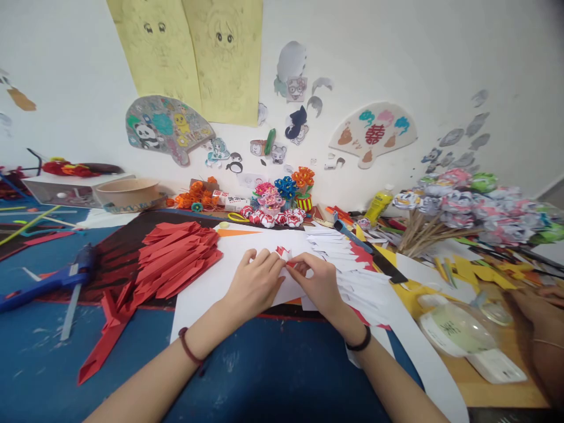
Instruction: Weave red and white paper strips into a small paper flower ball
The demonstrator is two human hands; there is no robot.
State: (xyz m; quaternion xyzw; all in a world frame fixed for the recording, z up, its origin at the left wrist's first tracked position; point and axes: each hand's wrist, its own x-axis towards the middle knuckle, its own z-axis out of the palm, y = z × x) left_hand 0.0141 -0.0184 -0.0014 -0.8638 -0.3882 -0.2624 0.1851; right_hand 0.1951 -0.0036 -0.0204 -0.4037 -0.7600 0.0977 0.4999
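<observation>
A small folded red and white paper piece (283, 252) sits between my hands above a white sheet (198, 305). My left hand (259, 279) has its fingers curled in and pinches the piece from the left. From the right, my right hand (318, 282) grips it between thumb and forefinger. Its lower part is hidden behind my fingers. Left of my hands lies a pile of folded red paper strips (176, 258). Folded white paper strips (343, 258) are spread on the right, some over red paper.
A blue glue gun (53, 282) lies at the left. Paper flowers (271, 200) stand along the wall. A yellow bottle (379, 202), a dark-bladed tool (370, 249), a bouquet on sticks (423, 229) and a clear bottle (458, 329) are right. Another person's hand (537, 311) is at the right edge.
</observation>
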